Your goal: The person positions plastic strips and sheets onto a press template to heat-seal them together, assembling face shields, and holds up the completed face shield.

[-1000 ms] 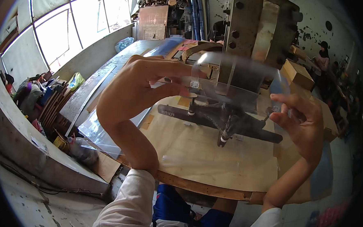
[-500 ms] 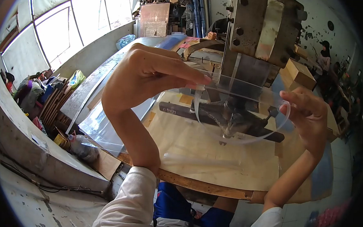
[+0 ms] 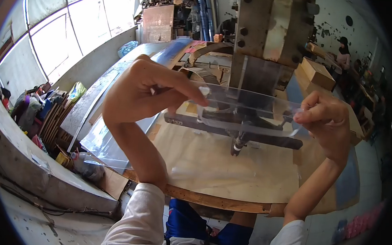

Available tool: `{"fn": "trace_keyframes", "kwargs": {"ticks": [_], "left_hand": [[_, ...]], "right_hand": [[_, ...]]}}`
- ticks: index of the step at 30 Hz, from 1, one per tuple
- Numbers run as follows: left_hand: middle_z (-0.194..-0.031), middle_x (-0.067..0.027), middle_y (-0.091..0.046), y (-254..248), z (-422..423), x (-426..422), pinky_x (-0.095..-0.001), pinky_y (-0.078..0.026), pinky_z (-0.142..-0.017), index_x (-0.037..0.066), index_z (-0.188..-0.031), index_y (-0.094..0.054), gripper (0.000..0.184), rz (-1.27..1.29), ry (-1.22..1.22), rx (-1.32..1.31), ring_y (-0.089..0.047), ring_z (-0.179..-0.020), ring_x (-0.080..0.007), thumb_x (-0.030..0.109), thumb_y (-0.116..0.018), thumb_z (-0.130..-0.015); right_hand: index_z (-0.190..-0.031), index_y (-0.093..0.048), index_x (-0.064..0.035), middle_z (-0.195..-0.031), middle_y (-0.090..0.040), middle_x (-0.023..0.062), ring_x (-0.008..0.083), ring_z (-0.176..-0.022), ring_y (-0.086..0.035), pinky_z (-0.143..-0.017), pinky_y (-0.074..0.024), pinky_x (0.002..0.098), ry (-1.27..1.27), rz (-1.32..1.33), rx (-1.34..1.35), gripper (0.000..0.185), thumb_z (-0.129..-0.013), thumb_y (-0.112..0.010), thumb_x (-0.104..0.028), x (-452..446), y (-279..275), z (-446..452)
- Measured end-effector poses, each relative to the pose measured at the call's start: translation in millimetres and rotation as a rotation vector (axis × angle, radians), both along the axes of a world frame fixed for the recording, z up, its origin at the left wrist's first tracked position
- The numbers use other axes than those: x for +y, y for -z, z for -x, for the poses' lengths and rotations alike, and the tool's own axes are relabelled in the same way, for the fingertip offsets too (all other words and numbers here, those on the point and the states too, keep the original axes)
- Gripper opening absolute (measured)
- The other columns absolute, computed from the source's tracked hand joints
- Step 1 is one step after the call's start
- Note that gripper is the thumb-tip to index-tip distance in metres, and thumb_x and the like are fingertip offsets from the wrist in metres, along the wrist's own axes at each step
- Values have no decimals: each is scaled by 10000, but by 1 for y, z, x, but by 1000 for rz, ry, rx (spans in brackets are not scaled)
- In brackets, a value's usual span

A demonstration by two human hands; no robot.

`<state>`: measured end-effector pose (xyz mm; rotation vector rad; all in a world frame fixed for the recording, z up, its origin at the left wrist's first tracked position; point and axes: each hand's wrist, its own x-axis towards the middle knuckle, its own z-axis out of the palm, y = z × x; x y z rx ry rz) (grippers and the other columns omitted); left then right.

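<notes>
A clear plastic piece (image 3: 250,101) is stretched between my two hands, above the table and in front of the machine. My left hand (image 3: 151,91) pinches its left end between thumb and fingers. At its right end, my right hand (image 3: 322,116) grips the plastic with closed fingertips. Below and behind the plastic is a dark metal bar (image 3: 270,139) on the machine, with a bolt-like fitting (image 3: 236,147) at its middle. The lower edge of the plastic is blurred and hard to tell from the background.
The machine's metal column (image 3: 265,28) rises behind my hands. Clear sheets (image 3: 108,140) lie at the left of the paper-covered table (image 3: 228,182). A cardboard box (image 3: 317,73) stands at the right. Another person (image 3: 343,55) is at the far right.
The plastic's curved lower part, which hung down as a loop half a second ago, now looks flatter and higher. Both hands keep hold of it. The view has shifted slightly.
</notes>
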<state>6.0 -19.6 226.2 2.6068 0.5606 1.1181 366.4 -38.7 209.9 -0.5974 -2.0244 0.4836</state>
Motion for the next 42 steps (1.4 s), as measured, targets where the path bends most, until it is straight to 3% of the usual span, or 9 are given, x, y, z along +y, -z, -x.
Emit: {"fn": "trace_keyframes", "kwargs": {"ticks": [7,10,22,31,37,42], "left_hand": [[-598,-97,-686,2,-5,-3,-226,-447,-408,-27,-849,-743,299,88,89,-45,-607,-410,-111,-166,-494,-756],[-696,-77,-727,3,1,-2,-208,-411,-398,-7,-945,-757,243,146,144,-8,-604,-442,-66,-149,-565,-902],[-776,-90,-752,-6,8,-1,-211,-449,-433,0,-961,-758,278,188,266,178,-628,-473,-62,-102,-512,-881],[-790,-77,-736,-5,7,0,-216,-467,-460,13,-1004,-744,277,295,262,205,-633,-499,-66,-105,-513,-907],[-781,-64,-704,-3,13,0,-228,-480,-470,-11,-989,-674,181,322,251,257,-628,-510,-78,-72,-506,-961],[-764,-68,-665,-4,17,4,-241,-475,-470,-22,-921,-607,123,211,395,180,-640,-540,-92,-67,-506,-974]], "right_hand": [[-889,-791,-41,-841,-715,50,73,-761,-653,-634,-469,206,-23,64,38,152,-799,-783,81,-2,2,-3],[-886,-789,-43,-830,-729,48,60,-748,-646,-618,-447,196,-25,83,51,148,-802,-781,79,-3,1,-2],[-837,-790,-80,-760,-721,0,-2,-615,-492,-538,-300,197,-61,85,23,208,-752,-768,109,-2,6,-6],[-815,-792,-75,-740,-735,-10,-20,-550,-428,-499,-262,197,-6,105,7,187,-741,-756,93,-2,8,-5],[-830,-782,-42,-755,-744,47,47,-653,-657,-561,-462,177,12,219,12,168,-753,-735,99,-6,5,-1],[-860,-775,-26,-763,-744,65,84,-694,-702,-605,-517,191,-56,247,15,150,-773,-734,89,-1,4,-6]]}}
